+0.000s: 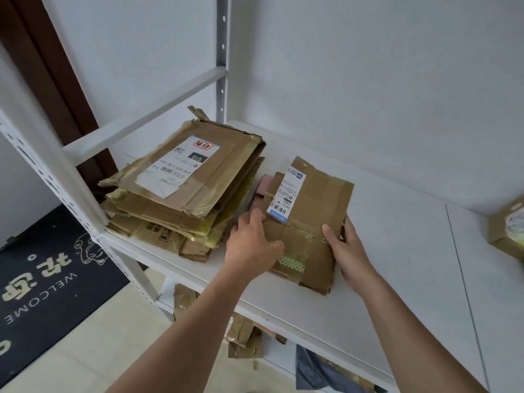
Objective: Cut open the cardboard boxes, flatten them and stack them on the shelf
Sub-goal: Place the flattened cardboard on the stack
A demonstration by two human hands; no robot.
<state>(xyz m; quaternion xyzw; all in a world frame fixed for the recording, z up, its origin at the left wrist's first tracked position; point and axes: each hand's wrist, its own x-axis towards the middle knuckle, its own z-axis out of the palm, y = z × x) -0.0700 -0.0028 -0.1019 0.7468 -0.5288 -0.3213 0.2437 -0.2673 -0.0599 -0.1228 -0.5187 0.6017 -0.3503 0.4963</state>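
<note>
A small flattened cardboard box (309,219) with a white shipping label lies on the white shelf (397,265). My left hand (252,245) grips its left edge, fingers curled over the cardboard. My right hand (344,245) holds its right edge, thumb on top and fingers behind. Under it lie other small flattened pieces, one pinkish (265,184). To the left sits a taller stack of flattened boxes (184,191), the top one bearing a large white label.
Another taped box (507,228) sits at the shelf's far right edge. A white upright post (56,177) stands at the left front. Cardboard pieces (243,338) and dark cloth lie on the lower shelf. A black welcome mat (42,282) covers the floor at left.
</note>
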